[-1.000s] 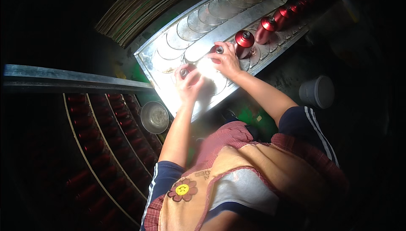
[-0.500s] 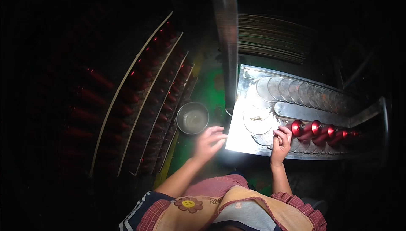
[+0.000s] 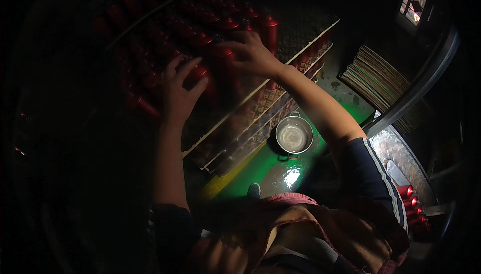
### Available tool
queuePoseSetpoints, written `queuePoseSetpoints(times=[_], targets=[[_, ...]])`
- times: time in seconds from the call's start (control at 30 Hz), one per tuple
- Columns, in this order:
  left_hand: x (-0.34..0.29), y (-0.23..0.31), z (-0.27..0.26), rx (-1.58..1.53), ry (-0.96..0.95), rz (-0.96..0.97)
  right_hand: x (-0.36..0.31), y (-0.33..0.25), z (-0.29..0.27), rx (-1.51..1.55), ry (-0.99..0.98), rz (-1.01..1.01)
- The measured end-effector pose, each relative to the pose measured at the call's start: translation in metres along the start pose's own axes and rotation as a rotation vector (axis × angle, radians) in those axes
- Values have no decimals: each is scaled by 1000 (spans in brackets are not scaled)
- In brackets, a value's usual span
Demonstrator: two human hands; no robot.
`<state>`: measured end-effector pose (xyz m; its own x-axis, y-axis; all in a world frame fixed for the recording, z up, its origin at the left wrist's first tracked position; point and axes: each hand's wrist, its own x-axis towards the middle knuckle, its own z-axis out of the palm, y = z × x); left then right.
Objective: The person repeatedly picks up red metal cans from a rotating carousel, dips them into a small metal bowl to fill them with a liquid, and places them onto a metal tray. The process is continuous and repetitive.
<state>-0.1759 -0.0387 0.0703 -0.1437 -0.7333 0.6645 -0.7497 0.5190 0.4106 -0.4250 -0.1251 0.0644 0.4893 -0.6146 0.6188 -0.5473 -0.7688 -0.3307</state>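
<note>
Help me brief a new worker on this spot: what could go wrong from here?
1. The red bottles stand close together around the left hand and right hand, so a finger might tip one against its neighbours.
2. It is dim around the hands, so a bottle's position could be misjudged.
3. The metal pot sits beside the stacked boards, ahead of the person's shoe; a step forward might knock it.
</note>
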Motion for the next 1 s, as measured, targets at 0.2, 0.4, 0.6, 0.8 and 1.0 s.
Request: queuePoseSetpoints(times=[0.2, 0.4, 0.6, 0.8, 1.0], targets=[[32, -37, 49, 25, 98, 49, 59, 12, 42, -43, -82, 121], [-19, -17, 22, -185, 287, 119, -60, 18, 12, 245, 439, 171], [-66, 13, 105, -1338, 210, -641, -205, 97, -33, 1189, 809, 930], [-79, 13, 319, -2342, -133, -1633, -263, 188, -11, 2096, 723, 1369], [-81, -6, 440, -2396, -494, -1816, -269, 210, 8, 2279, 746, 1046]])
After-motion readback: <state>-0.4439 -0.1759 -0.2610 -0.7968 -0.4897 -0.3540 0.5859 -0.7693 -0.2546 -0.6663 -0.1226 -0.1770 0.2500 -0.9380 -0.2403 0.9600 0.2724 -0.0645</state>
